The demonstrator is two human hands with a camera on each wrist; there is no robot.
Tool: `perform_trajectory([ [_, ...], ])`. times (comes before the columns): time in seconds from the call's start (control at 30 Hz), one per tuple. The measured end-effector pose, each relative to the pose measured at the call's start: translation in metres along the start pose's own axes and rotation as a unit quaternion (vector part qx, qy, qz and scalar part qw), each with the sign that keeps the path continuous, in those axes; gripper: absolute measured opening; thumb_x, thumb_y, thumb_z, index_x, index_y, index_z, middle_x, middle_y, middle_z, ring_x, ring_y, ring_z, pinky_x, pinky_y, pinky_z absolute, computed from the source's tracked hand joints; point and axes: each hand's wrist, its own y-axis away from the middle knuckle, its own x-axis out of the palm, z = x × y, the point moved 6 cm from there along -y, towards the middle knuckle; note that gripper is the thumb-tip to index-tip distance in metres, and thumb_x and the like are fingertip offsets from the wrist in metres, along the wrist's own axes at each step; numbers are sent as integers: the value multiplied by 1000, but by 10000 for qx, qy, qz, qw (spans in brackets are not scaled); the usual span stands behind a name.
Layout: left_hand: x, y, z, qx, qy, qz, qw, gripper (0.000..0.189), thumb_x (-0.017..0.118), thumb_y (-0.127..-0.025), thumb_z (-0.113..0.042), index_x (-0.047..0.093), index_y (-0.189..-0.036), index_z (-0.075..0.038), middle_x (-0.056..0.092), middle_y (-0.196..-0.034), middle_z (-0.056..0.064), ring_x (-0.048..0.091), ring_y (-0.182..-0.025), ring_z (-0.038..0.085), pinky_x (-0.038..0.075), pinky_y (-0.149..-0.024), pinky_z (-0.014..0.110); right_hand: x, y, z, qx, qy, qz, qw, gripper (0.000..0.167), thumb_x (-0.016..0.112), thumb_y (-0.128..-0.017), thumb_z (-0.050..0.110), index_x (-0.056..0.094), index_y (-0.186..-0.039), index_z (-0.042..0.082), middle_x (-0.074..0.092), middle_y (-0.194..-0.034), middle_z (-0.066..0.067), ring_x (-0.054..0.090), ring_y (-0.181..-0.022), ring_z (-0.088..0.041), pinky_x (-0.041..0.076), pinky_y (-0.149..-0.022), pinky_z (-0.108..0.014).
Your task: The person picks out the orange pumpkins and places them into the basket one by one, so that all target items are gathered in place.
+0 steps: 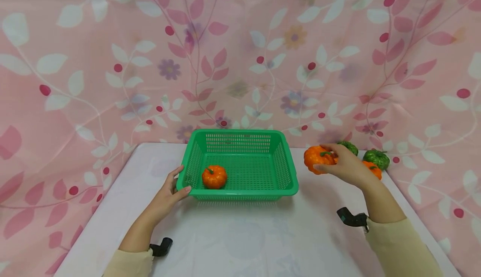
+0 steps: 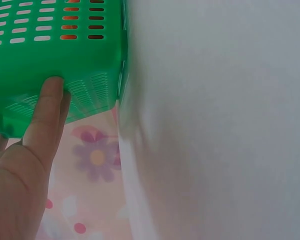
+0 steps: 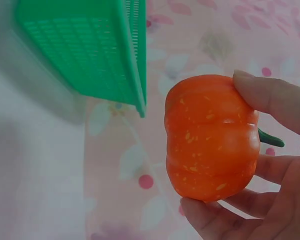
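My right hand (image 1: 347, 166) grips a small orange pumpkin (image 1: 316, 160) with a green stem, held up to the right of the green plastic basket (image 1: 240, 192). In the right wrist view, thumb and fingers pinch the pumpkin (image 3: 210, 137) from opposite sides, its stem toward the palm. My left hand (image 1: 167, 197) holds the basket's near left corner, thumb at the rim and fingers along the outer side. The left wrist view shows fingers (image 2: 47, 110) against the basket wall (image 2: 50, 60). Inside the basket, at its near left, sits another orange pumpkin (image 1: 214, 177).
Beyond my right hand, at the table's right side, lie a green pumpkin (image 1: 376, 160), another green one (image 1: 348, 147) partly hidden, and an orange pumpkin (image 1: 373, 169) partly behind my wrist. A white cloth covers the table (image 1: 240, 235). A pink floral curtain (image 1: 240, 59) hangs behind.
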Motion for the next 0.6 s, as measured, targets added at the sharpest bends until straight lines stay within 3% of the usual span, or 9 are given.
perform_trajectory([
  [0.37, 0, 0, -2, -11, 29, 15, 10000, 80, 60, -102, -23, 6, -161, -23, 25, -158, 26, 47, -132, 38, 44, -107, 47, -9, -11, 37, -410, 155, 213, 9988, 82, 75, -88, 49, 42, -149, 4, 51, -136, -21, 49, -120, -41, 51, -92, -56],
  [0.6, 1, 0, -1, -8, 77, 36, 10000, 81, 61, -102, -24, 6, -161, -23, 25, -157, 27, 47, -131, 38, 45, -106, 45, -6, -19, 60, -756, -44, 488, 9959, 82, 75, -88, 47, 42, -150, 4, 54, -135, -16, 51, -121, -37, 51, -94, -53],
])
